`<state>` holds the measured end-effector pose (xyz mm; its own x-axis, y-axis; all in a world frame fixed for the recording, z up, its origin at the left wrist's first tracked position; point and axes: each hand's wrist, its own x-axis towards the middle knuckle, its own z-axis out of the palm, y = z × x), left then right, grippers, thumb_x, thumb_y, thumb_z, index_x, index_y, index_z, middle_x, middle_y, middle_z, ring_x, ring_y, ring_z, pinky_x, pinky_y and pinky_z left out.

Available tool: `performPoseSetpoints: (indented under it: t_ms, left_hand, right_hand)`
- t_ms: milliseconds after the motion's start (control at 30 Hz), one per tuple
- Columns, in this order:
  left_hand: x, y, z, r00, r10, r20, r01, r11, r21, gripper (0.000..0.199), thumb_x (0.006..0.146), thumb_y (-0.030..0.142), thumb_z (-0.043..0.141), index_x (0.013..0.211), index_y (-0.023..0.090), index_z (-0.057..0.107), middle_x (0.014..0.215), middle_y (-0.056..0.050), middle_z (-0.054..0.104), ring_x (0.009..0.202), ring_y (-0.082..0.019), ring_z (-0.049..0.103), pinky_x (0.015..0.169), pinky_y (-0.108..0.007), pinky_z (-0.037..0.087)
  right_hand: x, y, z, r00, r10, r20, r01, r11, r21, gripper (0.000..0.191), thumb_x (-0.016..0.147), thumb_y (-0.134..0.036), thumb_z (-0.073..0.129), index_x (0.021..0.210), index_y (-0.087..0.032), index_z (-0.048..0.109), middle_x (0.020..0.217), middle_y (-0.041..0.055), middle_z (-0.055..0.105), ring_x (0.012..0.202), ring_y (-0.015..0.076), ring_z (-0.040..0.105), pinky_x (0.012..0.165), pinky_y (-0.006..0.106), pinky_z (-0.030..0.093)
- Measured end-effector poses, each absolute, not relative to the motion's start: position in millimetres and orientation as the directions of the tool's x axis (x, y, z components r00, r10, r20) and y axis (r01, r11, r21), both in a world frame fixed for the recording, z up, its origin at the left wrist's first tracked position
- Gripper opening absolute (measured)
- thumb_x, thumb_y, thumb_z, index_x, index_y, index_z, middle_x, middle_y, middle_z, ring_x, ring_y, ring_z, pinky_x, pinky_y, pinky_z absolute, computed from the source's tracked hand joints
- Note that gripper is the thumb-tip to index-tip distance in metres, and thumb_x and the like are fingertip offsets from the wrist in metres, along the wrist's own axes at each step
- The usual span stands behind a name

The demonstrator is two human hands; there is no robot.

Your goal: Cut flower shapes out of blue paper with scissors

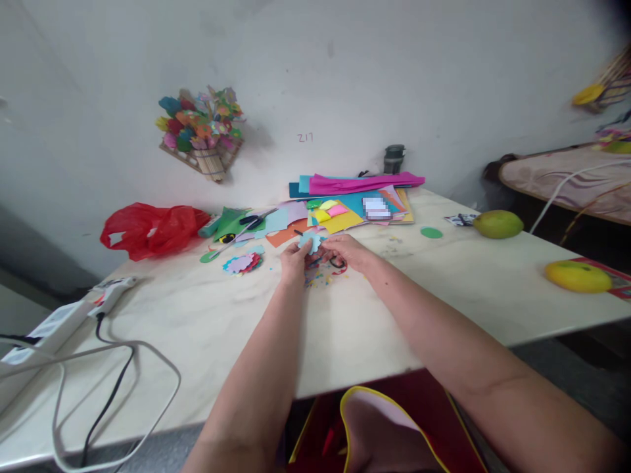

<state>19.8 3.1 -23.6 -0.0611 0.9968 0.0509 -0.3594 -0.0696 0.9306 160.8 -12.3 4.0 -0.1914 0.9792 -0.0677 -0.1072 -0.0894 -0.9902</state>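
Note:
A light blue scalloped paper flower (311,242) is held above the table between both hands. My left hand (294,257) pinches its left side, with the thumb on top. My right hand (346,251) is closed at the flower's right edge; what its fingertips grip is too small to make out. Just under the right hand, a dark scissors handle (338,262) shows among small colourful paper scraps (323,278). To the left lies a stack of scalloped paper flowers (242,263), a lilac one on top.
Behind the hands are coloured paper sheets (345,220) and dark-handled scissors (252,223). A red plastic bag (152,230) and power strip (46,332) with cables are left. A green paper circle (432,232) and two mangoes (497,224) are right.

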Motion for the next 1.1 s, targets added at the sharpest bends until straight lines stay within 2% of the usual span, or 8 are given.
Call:
performPoseSetpoints:
  t_ms: [533, 733, 867, 1000, 1100]
  left_hand:
    - [21.3, 3.0, -22.9, -0.069, 0.997, 0.043, -0.374, -0.065, 0.925, 0.043, 0.048, 0.041, 0.088, 0.066, 0.015, 0.058, 0.058, -0.001, 0.062, 0.045, -0.01, 0.056, 0.048, -0.023, 0.044]
    - [21.9, 1.9, -22.0, -0.079, 0.996, 0.041, -0.374, -0.068, 0.925, 0.046, 0.044, 0.043, 0.089, 0.063, 0.016, 0.058, 0.055, 0.0, 0.061, 0.043, -0.01, 0.054, 0.046, -0.022, 0.045]
    - [21.5, 3.1, -24.1, -0.051, 0.998, 0.036, -0.362, -0.052, 0.931, 0.046, 0.042, 0.042, 0.091, 0.061, 0.015, 0.059, 0.055, -0.001, 0.062, 0.046, -0.01, 0.056, 0.047, -0.022, 0.047]
    - [21.6, 2.9, -24.9, -0.022, 1.0, 0.02, -0.346, -0.027, 0.938, 0.043, 0.043, 0.039, 0.091, 0.061, 0.014, 0.061, 0.054, 0.0, 0.06, 0.046, -0.01, 0.056, 0.048, -0.022, 0.048]
    - [22.1, 1.3, -23.4, -0.002, 1.0, 0.006, -0.341, -0.006, 0.94, 0.041, 0.047, 0.038, 0.09, 0.064, 0.013, 0.062, 0.056, -0.001, 0.061, 0.046, -0.01, 0.056, 0.047, -0.023, 0.047]
  right_hand:
    - [160.9, -12.9, 3.5, -0.196, 0.979, -0.053, -0.107, -0.075, -0.991, 0.018, 0.086, -0.01, 0.061, 0.069, -0.01, 0.063, 0.065, 0.0075, 0.071, 0.044, 0.0079, 0.059, 0.029, 0.013, 0.028]
    - [159.9, -12.7, 2.8, -0.181, 0.982, -0.056, -0.109, -0.077, -0.991, 0.019, 0.087, -0.006, 0.056, 0.069, -0.01, 0.063, 0.062, 0.005, 0.069, 0.044, 0.0073, 0.058, 0.029, 0.014, 0.027]
    - [158.8, -9.8, -0.5, -0.148, 0.988, -0.05, -0.082, -0.063, -0.995, 0.02, 0.087, -0.007, 0.056, 0.068, -0.011, 0.063, 0.057, 0.0025, 0.066, 0.043, 0.0076, 0.058, 0.029, 0.014, 0.026]
    - [157.5, -7.4, -3.1, -0.066, 0.997, -0.029, -0.028, -0.031, -0.999, 0.021, 0.082, -0.008, 0.063, 0.061, -0.013, 0.06, 0.045, -0.0008, 0.059, 0.037, 0.0067, 0.05, 0.03, 0.015, 0.026]
    - [156.5, -6.1, -4.2, -0.005, 1.0, 0.026, 0.008, 0.026, -1.0, 0.026, 0.078, -0.009, 0.067, 0.055, -0.013, 0.056, 0.043, -0.0023, 0.056, 0.036, 0.0058, 0.048, 0.031, 0.015, 0.026]
